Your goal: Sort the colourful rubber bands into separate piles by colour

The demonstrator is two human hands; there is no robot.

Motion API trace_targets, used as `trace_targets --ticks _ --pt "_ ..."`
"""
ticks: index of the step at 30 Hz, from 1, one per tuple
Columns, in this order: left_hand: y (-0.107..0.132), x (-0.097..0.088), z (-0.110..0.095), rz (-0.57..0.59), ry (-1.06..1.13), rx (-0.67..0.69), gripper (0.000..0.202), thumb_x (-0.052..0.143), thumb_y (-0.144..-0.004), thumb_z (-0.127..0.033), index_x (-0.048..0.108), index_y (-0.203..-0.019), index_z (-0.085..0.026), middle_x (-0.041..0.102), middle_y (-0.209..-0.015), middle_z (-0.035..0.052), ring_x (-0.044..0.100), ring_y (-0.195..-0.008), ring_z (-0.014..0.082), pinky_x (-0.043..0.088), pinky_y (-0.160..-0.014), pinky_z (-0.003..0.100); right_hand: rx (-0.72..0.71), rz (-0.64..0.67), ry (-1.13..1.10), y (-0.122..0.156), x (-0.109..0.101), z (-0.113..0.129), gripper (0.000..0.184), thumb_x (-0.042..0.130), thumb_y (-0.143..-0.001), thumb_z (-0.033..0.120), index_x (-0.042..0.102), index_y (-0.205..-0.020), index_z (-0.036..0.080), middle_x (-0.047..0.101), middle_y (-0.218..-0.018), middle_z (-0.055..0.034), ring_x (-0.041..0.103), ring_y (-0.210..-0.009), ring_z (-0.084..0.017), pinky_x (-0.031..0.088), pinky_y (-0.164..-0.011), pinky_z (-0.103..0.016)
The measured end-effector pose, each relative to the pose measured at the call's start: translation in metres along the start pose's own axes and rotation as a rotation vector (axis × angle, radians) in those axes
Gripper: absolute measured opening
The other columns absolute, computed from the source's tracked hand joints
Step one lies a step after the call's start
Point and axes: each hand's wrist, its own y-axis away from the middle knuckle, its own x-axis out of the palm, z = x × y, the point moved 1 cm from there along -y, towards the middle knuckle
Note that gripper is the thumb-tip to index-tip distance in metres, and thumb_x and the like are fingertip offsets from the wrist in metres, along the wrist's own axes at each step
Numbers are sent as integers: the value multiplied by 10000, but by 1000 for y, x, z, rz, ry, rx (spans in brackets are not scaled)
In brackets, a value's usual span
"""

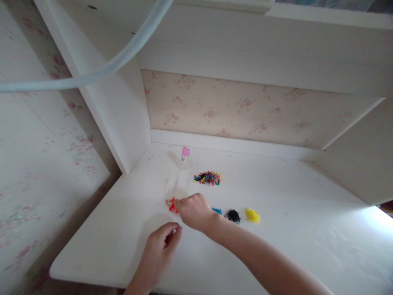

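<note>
My right hand [194, 211] reaches across to the left, its fingers pinched at a small pile of red elastic bands [172, 205] on the white desk [276, 237]. My left hand [159, 250] rests near the front edge with fingers curled loosely; I cannot make out anything in it. Right of my right hand lie small sorted piles: blue bands [216, 211], black bands [233, 216] and yellow bands [252, 215]. A mixed pile of coloured bands [208, 178] sits further back.
A small clear bottle with a pink cap [185, 157] stands near the back of the desk. A white side panel [116, 106] rises on the left, floral wallpaper [245, 110] behind. A pale tube [92, 73] hangs across the upper left.
</note>
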Motion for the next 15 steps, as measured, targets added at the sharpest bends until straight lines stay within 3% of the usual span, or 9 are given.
trace_targets --ticks 5,9,12,15 --pt "1 -1 -1 20 21 4 291 418 -891 -383 626 -823 -191 503 -586 -29 443 -531 106 341 -498 185 58 -64 -35 16 -9 -6 193 428 -838 147 573 -958 193 691 -753 -28 631 -633 -164 352 -524 -226" --pt "2 -1 -4 27 20 17 295 413 -894 -384 618 -802 -194 523 -600 -26 452 -537 106 345 -502 185 184 -175 -148 52 -15 -15 268 354 -919 232 621 -897 224 672 -668 -8 605 -586 -134 330 -528 -212" --pt "0 -1 -6 34 -4 11 312 406 -894 -403 609 -781 -195 525 -600 -28 468 -544 108 349 -507 185 316 -286 -362 90 -6 -19 356 317 -948 293 667 -918 236 665 -650 -11 590 -565 -114 359 -553 -203" --pt "-4 0 -9 35 -51 -1 341 393 -894 -423 600 -748 -195 516 -577 -32 481 -536 111 351 -505 188 477 -450 -603 131 17 -22 359 373 -930 389 685 -998 226 666 -668 -20 562 -521 -111 391 -524 -197"
